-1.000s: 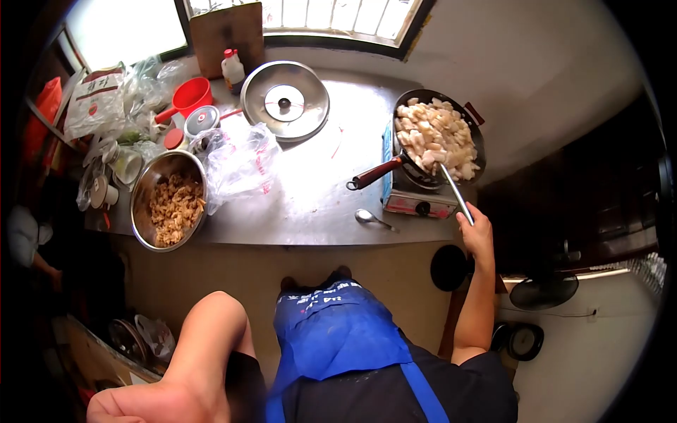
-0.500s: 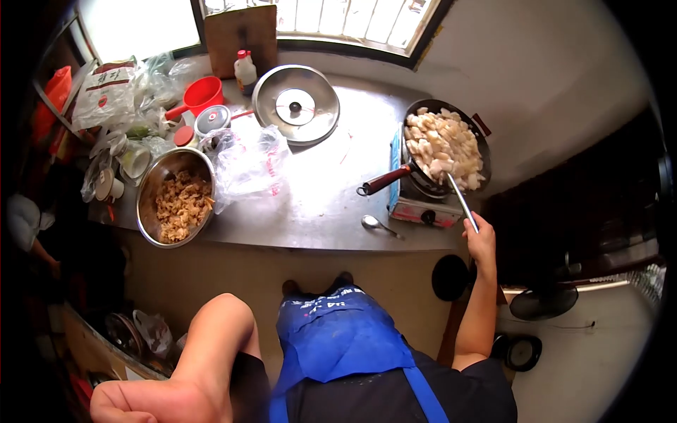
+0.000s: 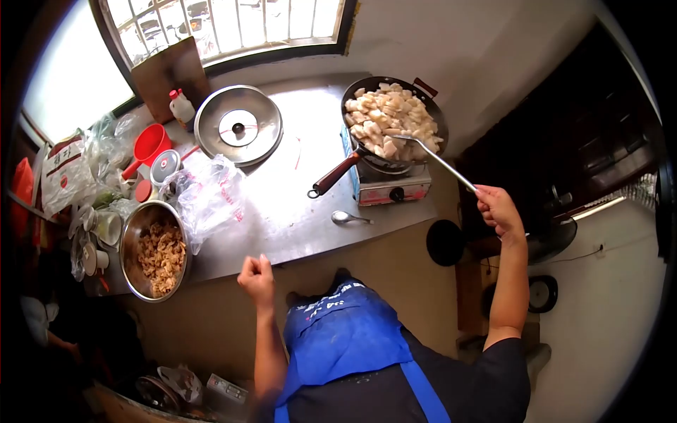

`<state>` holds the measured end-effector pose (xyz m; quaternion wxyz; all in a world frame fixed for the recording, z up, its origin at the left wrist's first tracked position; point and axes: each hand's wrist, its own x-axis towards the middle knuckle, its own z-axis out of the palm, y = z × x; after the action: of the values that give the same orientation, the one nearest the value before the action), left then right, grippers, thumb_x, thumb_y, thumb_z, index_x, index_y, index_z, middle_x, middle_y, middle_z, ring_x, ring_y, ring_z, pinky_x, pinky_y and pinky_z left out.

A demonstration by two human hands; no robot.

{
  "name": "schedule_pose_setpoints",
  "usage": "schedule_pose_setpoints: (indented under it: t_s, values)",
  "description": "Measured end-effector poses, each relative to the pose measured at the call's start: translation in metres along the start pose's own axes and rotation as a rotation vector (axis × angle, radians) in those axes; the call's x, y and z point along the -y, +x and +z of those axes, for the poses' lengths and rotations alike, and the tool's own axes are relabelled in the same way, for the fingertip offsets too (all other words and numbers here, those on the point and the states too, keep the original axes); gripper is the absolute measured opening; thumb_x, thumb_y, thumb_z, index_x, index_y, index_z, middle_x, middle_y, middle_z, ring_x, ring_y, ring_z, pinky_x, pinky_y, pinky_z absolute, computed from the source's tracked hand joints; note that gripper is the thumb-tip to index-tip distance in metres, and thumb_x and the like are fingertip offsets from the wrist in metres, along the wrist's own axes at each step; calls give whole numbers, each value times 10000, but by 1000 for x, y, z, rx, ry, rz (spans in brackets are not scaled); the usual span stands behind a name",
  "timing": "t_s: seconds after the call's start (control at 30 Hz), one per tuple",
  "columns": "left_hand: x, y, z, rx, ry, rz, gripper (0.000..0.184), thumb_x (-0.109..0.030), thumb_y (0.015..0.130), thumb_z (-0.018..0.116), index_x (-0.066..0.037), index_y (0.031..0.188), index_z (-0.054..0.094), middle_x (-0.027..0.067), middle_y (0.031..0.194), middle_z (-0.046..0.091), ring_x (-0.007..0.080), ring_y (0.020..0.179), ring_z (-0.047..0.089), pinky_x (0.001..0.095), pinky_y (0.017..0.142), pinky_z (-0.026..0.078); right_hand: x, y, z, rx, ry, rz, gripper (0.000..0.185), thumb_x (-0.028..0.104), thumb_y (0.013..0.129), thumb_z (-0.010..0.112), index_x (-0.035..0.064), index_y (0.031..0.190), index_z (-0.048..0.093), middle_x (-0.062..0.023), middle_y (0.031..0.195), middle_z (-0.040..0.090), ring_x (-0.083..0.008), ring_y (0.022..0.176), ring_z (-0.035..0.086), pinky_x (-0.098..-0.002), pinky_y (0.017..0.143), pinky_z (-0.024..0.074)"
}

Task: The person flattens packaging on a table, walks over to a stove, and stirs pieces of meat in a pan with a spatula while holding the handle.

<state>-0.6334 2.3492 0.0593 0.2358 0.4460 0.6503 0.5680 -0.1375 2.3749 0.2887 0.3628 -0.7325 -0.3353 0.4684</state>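
My right hand (image 3: 499, 210) is wrapped round the handle of a long metal spatula (image 3: 446, 166). Its working end lies among pale, chunky pieces of food (image 3: 393, 116) that heap up in a dark wok (image 3: 441, 127). The wok rests on a portable gas stove (image 3: 384, 192), its wooden handle (image 3: 336, 175) pointing toward the lower left. My left hand (image 3: 257, 280) is held in a loose fist just off the counter's front edge, with nothing visible in it. Nearest to that hand are a plastic bag (image 3: 211, 194) and a steel bowl (image 3: 128, 262) of browned food pieces (image 3: 162, 257).
On the steel counter (image 3: 296, 243) lie a spoon (image 3: 350, 218) and a round metal lid (image 3: 261, 144). Farther left are a red dipper (image 3: 151, 144), a lidded container (image 3: 165, 166), a white bottle (image 3: 182, 109) and several plastic bags. A cutting board (image 3: 169, 74) leans by the window.
My left hand has come up from the lower left to near the counter edge. The spatula's end has moved up and left within the wok, its bent neck now showing. The whole view has turned.
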Motion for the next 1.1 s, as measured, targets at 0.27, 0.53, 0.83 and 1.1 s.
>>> schedule_pose_setpoints:
  t_s: [0.27,0.53,0.83,1.1]
  values:
    - [89,-73,-30,189,258,-298,246,-70,767,617,-19,652,406,59,542,412,132,508,386,335,499,362,42,-20,-12,-44,-67,-74,385,194,1041,525,13,1378,569,78,603,438,11,412,283,-156,351,203]
    - [138,-84,-20,558,649,-331,114,-127,766,613,-65,849,662,194,859,713,411,849,686,460,761,543,-13,112,41,-332,-707,-570,376,283,1000,565,165,1349,638,-160,751,687,-279,665,654,-376,652,514]
    - [289,-233,-116,-7,116,-1460,143,-29,857,477,-54,727,531,99,544,466,214,356,419,362,306,310,-38,22,52,-380,-931,-451,364,268,1007,498,125,1310,640,-261,953,689,-461,897,656,-519,800,522]
    - [251,-258,-148,-104,31,-1608,119,-27,873,497,-78,785,558,77,541,474,207,388,456,353,331,350,-50,-4,21,-281,-528,-165,332,226,1018,552,47,1272,668,-151,873,732,-270,794,688,-354,761,514]
